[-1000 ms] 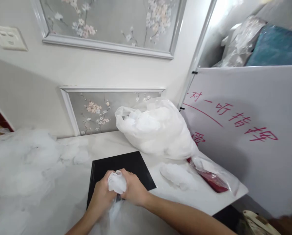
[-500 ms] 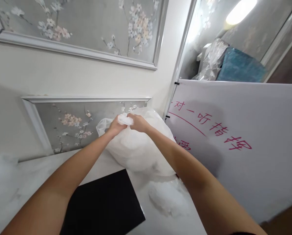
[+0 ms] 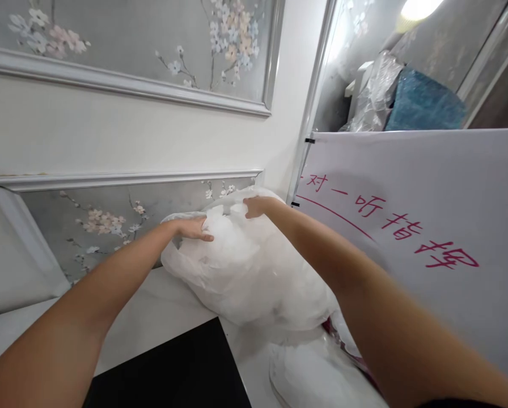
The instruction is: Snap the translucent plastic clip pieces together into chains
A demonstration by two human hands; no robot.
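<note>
A large, translucent white plastic bag [image 3: 275,277] bulges with soft white filling and leans against the wall. My left hand [image 3: 194,228] is at the bag's upper left, its thumb laid over the white material and its fingertips partly hidden behind it. At the bag's top, my right hand [image 3: 255,207] pinches a bunched white edge. A gap separates the two hands, and white filling [image 3: 226,235] shows between them. Whether the raised tufts are plastic or filling is hard to tell.
On the white tabletop [image 3: 160,309] lies a black flat panel [image 3: 173,368] in front. Another white bundle [image 3: 309,374] sits near the front right. A whiteboard with red writing [image 3: 407,226] stands to the right, and a floral wall panel [image 3: 109,226] is behind.
My hands have moved apart, having been together over a bunched white clump. The bag's top has spread wider between them, and the view has come closer.
</note>
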